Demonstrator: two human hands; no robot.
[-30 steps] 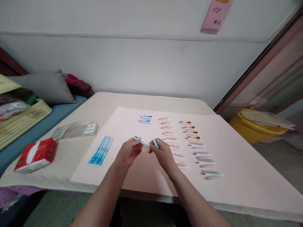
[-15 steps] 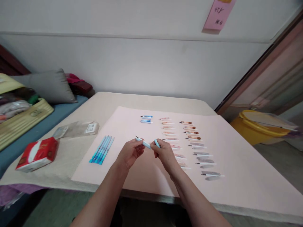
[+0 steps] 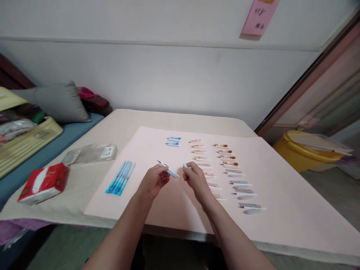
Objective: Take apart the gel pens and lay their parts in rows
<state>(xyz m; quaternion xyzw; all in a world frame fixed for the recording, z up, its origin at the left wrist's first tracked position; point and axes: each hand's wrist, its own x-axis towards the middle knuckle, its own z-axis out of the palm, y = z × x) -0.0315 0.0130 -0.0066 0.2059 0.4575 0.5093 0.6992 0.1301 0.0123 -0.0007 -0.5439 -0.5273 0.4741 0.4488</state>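
Note:
My left hand [image 3: 155, 180] pinches a pale blue pen barrel [image 3: 172, 173], and a dark-tipped white refill [image 3: 161, 163] shows at its upper left end. My right hand [image 3: 196, 179] is closed on a small light blue pen end piece [image 3: 185, 165], held apart from the barrel. Both hands hover above the pink sheet [image 3: 168, 206]. Several blue pens [image 3: 121, 178] lie side by side left of my hands. Beyond them are blue pen parts [image 3: 173, 144] with refills.
Columns of pink pen parts [image 3: 200, 152], brown-ended pen parts [image 3: 229, 157] and grey pen parts [image 3: 244, 191] lie to the right. On the left are a red tissue pack [image 3: 45, 183] and a clear plastic bag [image 3: 94, 153]. A yellow bin [image 3: 292, 150] stands beyond the right side.
The light blue end piece in my right hand has moved slightly away from the barrel, widening the gap. The barrel in my left hand has tilted, its right end lower.

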